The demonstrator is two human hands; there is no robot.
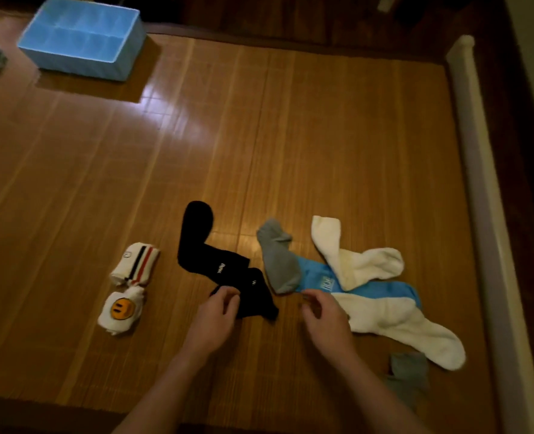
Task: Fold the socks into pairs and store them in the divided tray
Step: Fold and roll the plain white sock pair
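Glossy brown slatted bamboo matting (322, 136) fills the view, with a lamp glare near its middle and a pale rounded rail (472, 151) along its right edge. Toward the near edge lie two long black knit socks (196, 242), one overlapping the other in a bent line, with small white lettering on each leg. The left hand (217, 311) pinches their near end between curled fingers and thumb. The right hand (325, 321) hovers just beside them with fingers loosely curled, its tips at the cuff of a bright blue sock (381, 291); whether it grips anything I cannot tell.

The step in hand looks like pairing the black socks. To do it well, lay one squarely on the other with cuffs and toes matched, smooth the bend at the heel, then fold from the toe into a bundle small enough for one compartment. The right hand would do better on the black cloth, leaving the blue sock alone.

Two pairs look finished, both left of the black socks: a white rolled bundle with red and dark stripes (135, 263) and a white bundle with an orange smiley face (120, 311). A short grey sock (279, 261) and two thick cream-white socks (372, 264) lie loose to the right. The light blue divided tray (124, 62) sits well apart at the far left, and no socks show in it.
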